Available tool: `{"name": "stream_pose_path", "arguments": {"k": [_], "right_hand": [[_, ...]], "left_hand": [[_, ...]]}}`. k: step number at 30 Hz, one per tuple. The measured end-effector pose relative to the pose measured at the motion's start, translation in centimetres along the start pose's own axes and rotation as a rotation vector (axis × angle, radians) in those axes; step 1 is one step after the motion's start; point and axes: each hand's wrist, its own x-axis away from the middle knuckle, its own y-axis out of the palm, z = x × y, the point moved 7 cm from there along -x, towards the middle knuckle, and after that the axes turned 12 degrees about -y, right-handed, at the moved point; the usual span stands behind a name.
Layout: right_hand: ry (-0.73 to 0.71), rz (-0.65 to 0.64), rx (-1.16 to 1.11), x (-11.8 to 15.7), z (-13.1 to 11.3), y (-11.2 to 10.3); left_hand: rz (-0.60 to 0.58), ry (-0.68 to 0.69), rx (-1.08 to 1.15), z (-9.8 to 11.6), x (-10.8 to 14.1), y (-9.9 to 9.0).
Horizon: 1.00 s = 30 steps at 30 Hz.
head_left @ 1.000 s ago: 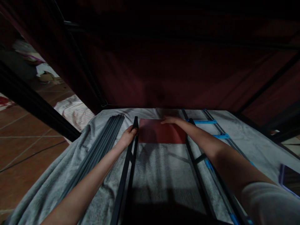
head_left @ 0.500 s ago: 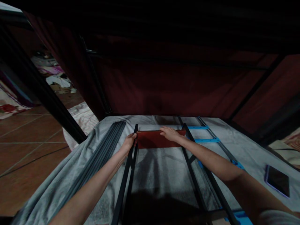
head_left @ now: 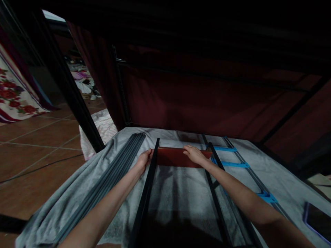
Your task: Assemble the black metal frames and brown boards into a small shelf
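Observation:
A reddish-brown board (head_left: 170, 158) spans the far end of a black metal frame (head_left: 146, 193) on a grey blanket. My left hand (head_left: 144, 159) is at the frame's left upright, near the board's left end; its fingers are bent and partly hidden behind the bar. On the board's top edge, right of its middle, rests my right hand (head_left: 192, 154), its fingers curled over the edge. Both forearms reach forward, the right one crossing over the frame's right side.
Several grey tubes (head_left: 116, 172) lie left of the frame. To the right are rails with blue connectors (head_left: 236, 164) and a phone (head_left: 318, 220). A dark post (head_left: 74, 100) stands at the left, and a dark red curtain (head_left: 193, 100) hangs behind.
The view has turned left, so the scene sits further right. My left hand has shifted slightly outward along the left upright. My right hand remains on the board's top edge.

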Motion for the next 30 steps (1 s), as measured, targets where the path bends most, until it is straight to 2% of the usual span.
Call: {"name": "stream_pose_path", "arguments": {"k": [3, 10, 17, 25, 30], "right_hand": [[-0.018, 0.009, 0.001, 0.2, 0.0, 0.4], [-0.056, 0.064, -0.022, 0.4, 0.0, 0.5], [-0.073, 0.096, -0.019, 1.2, -0.5, 0.9], [-0.084, 0.047, -0.046, 2.0, -1.6, 0.2], [-0.024, 0.07, -0.046, 1.4, -1.5, -0.4]], "left_hand": [[-0.039, 0.007, 0.013, -0.6, 0.5, -0.3], [-0.178, 0.046, 0.041, -0.8, 0.4, 1.1], [-0.163, 0.107, -0.02, 0.5, 0.2, 0.5], [-0.161, 0.029, -0.035, 0.9, 0.6, 0.6], [-0.153, 0.01, -0.015, 1.3, 1.1, 0.9]]}}
